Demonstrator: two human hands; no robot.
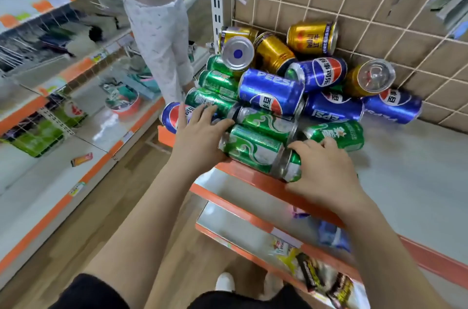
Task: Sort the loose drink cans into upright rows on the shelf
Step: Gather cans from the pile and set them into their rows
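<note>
Loose aluminium drink cans, green, blue and gold, lie heaped on the white orange-edged shelf. The left hand rests straight-fingered on a leftmost green can. The right hand apparently grips the front green can at the edge.

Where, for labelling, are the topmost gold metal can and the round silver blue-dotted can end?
Topmost gold metal can (310,37): head view, printed side.
Round silver can end (238,53): head view, blue dot.
</note>
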